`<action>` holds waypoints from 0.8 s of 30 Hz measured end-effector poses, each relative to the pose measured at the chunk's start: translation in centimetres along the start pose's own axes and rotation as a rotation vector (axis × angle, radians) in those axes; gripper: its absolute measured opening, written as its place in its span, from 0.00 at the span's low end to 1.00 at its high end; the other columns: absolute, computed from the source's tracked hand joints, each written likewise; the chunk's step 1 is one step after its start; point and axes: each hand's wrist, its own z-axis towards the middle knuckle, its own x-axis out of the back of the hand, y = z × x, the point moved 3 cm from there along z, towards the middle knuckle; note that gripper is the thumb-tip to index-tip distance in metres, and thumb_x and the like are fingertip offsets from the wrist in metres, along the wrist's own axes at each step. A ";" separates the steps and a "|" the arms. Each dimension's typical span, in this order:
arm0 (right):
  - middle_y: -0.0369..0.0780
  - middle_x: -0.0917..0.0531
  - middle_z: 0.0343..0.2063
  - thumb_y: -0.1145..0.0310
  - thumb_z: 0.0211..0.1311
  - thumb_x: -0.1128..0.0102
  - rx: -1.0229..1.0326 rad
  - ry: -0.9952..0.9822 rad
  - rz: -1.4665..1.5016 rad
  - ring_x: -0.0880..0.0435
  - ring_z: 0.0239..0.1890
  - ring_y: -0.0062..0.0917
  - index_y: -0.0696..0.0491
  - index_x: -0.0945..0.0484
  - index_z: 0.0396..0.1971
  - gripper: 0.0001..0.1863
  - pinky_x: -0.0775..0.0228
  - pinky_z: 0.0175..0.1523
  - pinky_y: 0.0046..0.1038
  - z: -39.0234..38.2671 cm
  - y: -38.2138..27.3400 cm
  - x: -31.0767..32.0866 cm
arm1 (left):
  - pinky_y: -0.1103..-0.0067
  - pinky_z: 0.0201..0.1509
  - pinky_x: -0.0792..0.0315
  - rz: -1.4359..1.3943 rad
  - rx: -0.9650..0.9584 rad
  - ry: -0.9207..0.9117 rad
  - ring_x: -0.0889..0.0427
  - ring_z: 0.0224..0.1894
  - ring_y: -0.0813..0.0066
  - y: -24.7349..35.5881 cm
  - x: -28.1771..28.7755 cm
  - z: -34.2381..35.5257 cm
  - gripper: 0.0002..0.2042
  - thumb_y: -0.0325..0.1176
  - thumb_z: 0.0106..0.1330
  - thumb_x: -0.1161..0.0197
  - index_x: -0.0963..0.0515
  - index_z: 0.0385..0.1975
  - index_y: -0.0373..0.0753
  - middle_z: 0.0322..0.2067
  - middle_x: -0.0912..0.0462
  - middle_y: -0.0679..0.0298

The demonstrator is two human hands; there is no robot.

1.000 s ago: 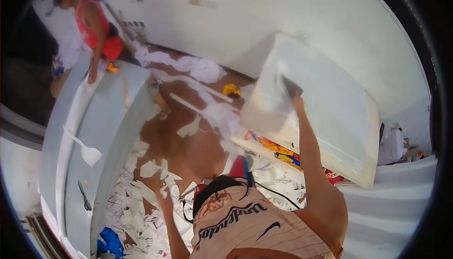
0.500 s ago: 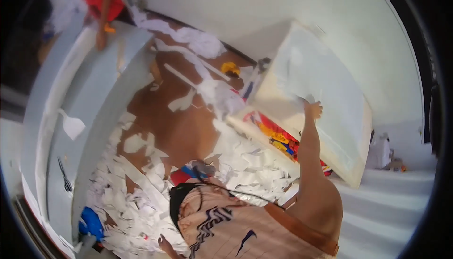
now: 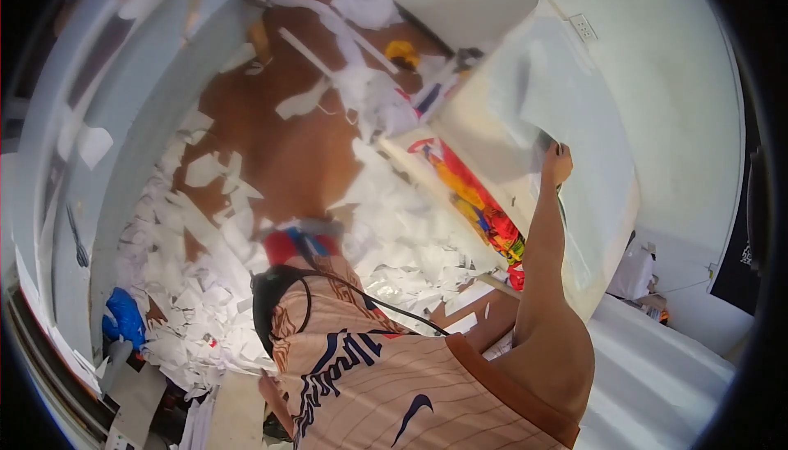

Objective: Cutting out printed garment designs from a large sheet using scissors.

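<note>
**A:** Why's the right hand (image 3: 557, 161) up so high? Looks like its grip is clamped on the near edge of that big white sheet (image 3: 566, 114), which lies on top of the tilted cream board (image 3: 492, 134) by the wall. I'd guess pinching the edge keeps the floppy thing from sliding.

**B:** Yeah, fingers curled onto it. Left hand's out of shot, so can't tell its grip. Not much room either: wall right behind the board, paper scraps (image 3: 213, 286) all over the brown floor (image 3: 287, 155), grey bench (image 3: 123, 122) along the left edge. The only bare floor is mid-room.
</note>
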 end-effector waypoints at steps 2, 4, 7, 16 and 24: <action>0.46 0.13 0.39 0.48 0.63 0.43 0.069 -0.023 0.117 0.14 0.43 0.46 0.48 0.15 0.44 0.21 0.22 0.46 0.43 -1.8 -7.1 -2.1 | 0.77 0.27 0.26 0.031 -0.110 0.166 0.17 0.32 0.68 5.0 2.9 -4.6 0.32 0.60 0.70 0.43 0.23 0.51 0.30 0.35 0.16 0.52; 0.47 0.13 0.35 0.54 0.66 0.43 0.096 -0.061 0.288 0.14 0.38 0.48 0.53 0.15 0.38 0.17 0.24 0.42 0.46 -3.3 -13.4 -2.6 | 0.77 0.30 0.25 -0.029 -0.238 0.345 0.17 0.33 0.67 7.0 5.9 -7.2 0.32 0.59 0.71 0.43 0.25 0.55 0.30 0.38 0.17 0.51; 0.50 0.13 0.39 0.57 0.69 0.46 0.174 -0.217 0.406 0.15 0.42 0.49 0.54 0.16 0.44 0.18 0.23 0.46 0.45 -2.3 -16.2 -4.5 | 0.78 0.36 0.23 -0.059 -0.322 0.346 0.18 0.35 0.67 10.0 5.9 -7.1 0.32 0.58 0.72 0.44 0.25 0.54 0.29 0.39 0.18 0.50; 0.50 0.39 0.72 0.59 0.66 0.46 0.487 -0.322 0.186 0.43 0.73 0.49 0.39 0.40 0.73 0.34 0.49 0.70 0.57 -8.2 -22.7 -9.3 | 0.74 0.37 0.25 0.416 -0.706 0.294 0.21 0.31 0.71 10.4 7.8 -4.1 0.24 0.52 0.72 0.43 0.23 0.53 0.35 0.32 0.19 0.58; 0.54 0.40 0.71 0.40 0.63 0.39 0.418 -0.451 0.045 0.44 0.74 0.50 0.57 0.42 0.72 0.48 0.52 0.75 0.48 -12.4 -22.2 -0.9 | 0.69 0.44 0.21 0.039 -0.190 0.127 0.16 0.33 0.62 10.4 4.4 -9.8 0.32 0.62 0.66 0.40 0.20 0.53 0.37 0.30 0.15 0.55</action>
